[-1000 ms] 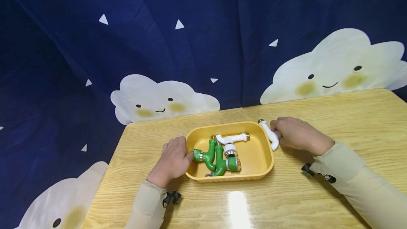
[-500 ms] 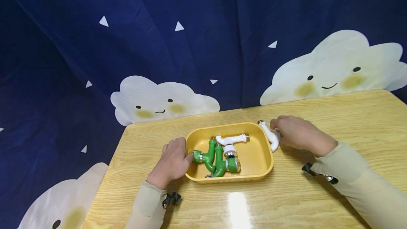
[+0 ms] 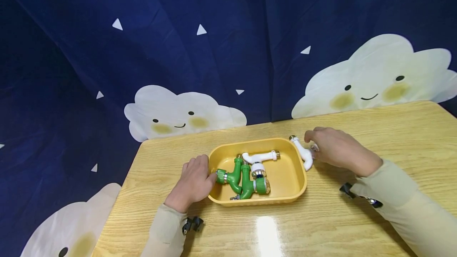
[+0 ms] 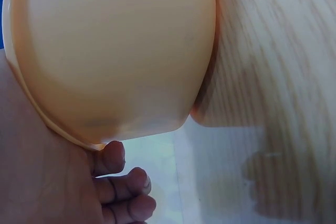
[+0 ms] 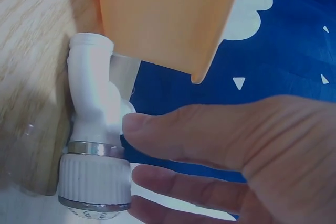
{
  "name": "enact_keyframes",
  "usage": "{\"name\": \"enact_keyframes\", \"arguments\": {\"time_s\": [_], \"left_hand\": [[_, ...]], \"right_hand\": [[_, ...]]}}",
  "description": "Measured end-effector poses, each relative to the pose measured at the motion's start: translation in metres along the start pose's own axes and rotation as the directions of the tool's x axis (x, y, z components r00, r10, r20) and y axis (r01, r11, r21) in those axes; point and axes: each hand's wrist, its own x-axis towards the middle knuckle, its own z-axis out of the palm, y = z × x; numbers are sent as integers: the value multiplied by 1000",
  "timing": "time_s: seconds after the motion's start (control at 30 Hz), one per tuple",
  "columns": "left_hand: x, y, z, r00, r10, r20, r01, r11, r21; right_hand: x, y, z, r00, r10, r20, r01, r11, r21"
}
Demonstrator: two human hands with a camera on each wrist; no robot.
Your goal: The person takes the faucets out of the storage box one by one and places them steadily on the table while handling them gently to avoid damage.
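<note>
A yellow plastic tray (image 3: 285, 175) holds two green taps (image 3: 247, 183) and a white tap (image 3: 262, 156). My left hand (image 3: 192, 181) grips the tray's left end, thumb over the rim and fingers along the outside. In the left wrist view the palm lies along the tray's rim (image 4: 31, 103). Another white tap (image 3: 304, 154) lies on the table against the tray's right side. Over its knob is my right hand (image 3: 333, 148), with thumb and fingers spread apart. The right wrist view shows the thumb and fingertips right beside this white tap (image 5: 89, 98), not wrapped round it.
The tray stands on a wooden table (image 3: 375, 130). Behind the table hangs a dark blue curtain (image 3: 228, 50) with smiling white clouds. A black strap fitting sits at each wrist.
My right hand has loosened from the white tap and lifted slightly to the right, baring its knob end. The tap stays beside the tray. The left hand stays put.
</note>
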Motion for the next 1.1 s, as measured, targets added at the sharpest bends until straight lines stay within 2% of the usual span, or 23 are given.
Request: {"name": "enact_keyframes", "arguments": {"time_s": [0.17, 0.33, 0.53, 1.1], "left_hand": [[0, 0, 0, 1000, 1, 2, -1, 1000, -2], [1, 1, 0, 1000, 2, 0, -2, 1000, 2], [1, 1, -1, 1000, -1, 1, 1, 1000, 2], [1, 0, 0, 1000, -4, 2, 4, 1000, 1]], "right_hand": [[-1, -4, -5, 1000, 25, 4, -25, 1000, -7], [-2, -8, -7, 999, 29, -40, -30, 999, -13], [-5, -11, -10, 995, 10, -96, -11, 1000, -11], [-11, -20, -17, 982, -18, -187, 17, 1000, -8]]}}
